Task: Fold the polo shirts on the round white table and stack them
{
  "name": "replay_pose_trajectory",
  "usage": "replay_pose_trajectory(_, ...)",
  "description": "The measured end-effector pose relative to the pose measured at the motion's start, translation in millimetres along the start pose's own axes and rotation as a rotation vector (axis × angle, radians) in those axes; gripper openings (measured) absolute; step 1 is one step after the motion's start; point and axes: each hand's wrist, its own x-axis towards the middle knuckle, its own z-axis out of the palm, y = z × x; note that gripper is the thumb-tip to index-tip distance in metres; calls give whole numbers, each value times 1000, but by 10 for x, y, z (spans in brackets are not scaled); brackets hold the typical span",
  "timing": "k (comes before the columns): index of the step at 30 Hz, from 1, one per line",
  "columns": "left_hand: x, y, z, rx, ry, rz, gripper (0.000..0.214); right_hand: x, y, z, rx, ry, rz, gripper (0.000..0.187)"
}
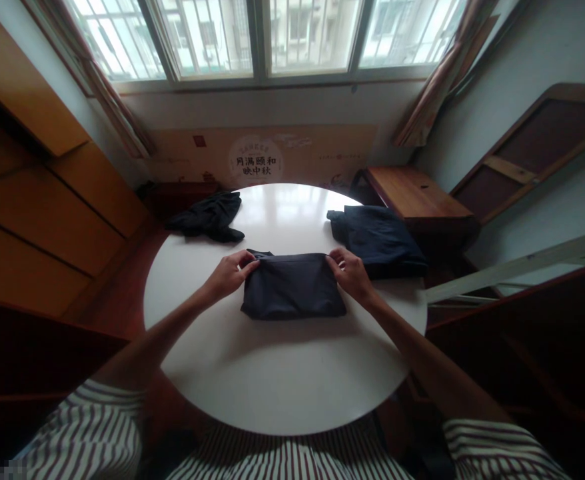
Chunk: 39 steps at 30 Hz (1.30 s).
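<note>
A dark folded garment (292,287) lies flat in the middle of a round white table (272,373). My left hand (230,273) pinches its far left corner, fingers closed on the cloth. My right hand (350,273) grips the far right corner the same way. Both forearms reach in from the near edge of the table.
A crumpled black garment (207,217) lies at the table's far left. A folded dark stack (380,240) sits at the far right edge. A wooden side table (412,193) stands behind it. Wooden cabinets (32,220) line the left wall, and a window (267,37) is ahead.
</note>
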Motion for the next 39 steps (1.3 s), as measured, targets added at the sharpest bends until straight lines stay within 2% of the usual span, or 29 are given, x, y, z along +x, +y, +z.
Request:
replay_pose_trajectory(2, 86, -106, 103, 19, 11, -10, 35, -2, 13, -2, -40, -8, 46, 17)
replay_pose_trajectory(6, 162, -297, 224, 106, 35, 26, 34, -15, 74, 4, -155, -124, 113, 11)
replay_pose_trajectory(8, 191, -308, 202, 165, 82, 109, 29, -14, 77, -2, -217, -148, 74, 9)
replay_pose_trajectory(10, 258, -283, 151, 193, 103, 207, 25, 3, 27, -7, -285, -105, -45, 7)
replay_pose_trajectory(13, 454, -262, 106, 114, -20, 287, 32, 63, -165, 37, -353, -62, -263, 15)
replay_pose_trajectory(17, 736, -294, 146, 76, -260, 246, 50, 173, -475, 264, -327, -268, -419, 15)
replay_pose_trajectory(19, 806, -297, 165, 130, -317, 266, 58, 213, -552, 418, -324, -363, -444, 18)
replay_pose_trajectory(22, 810, -285, 162, 200, -343, 355, 65, 229, -540, 608, -361, -411, -417, 21)
replay_pose_trajectory(25, 767, -279, 142, 222, -383, 415, 64, 197, -471, 703, -393, -393, -409, 16)
replay_pose_trajectory(28, 751, -275, 130, 185, -435, 449, 51, 155, -439, 729, -435, -344, -441, 14)
replay_pose_trajectory(31, 774, -272, 154, 96, -479, 396, 46, 130, -445, 730, -450, -287, -444, 15)
replay_pose_trajectory(35, 822, -290, 265, -106, -576, 180, 58, 135, -443, 732, -407, -222, -405, 14)
replay_pose_trajectory(39, 810, -296, 343, -232, -597, 101, 65, 157, -413, 734, -326, -284, -368, 15)
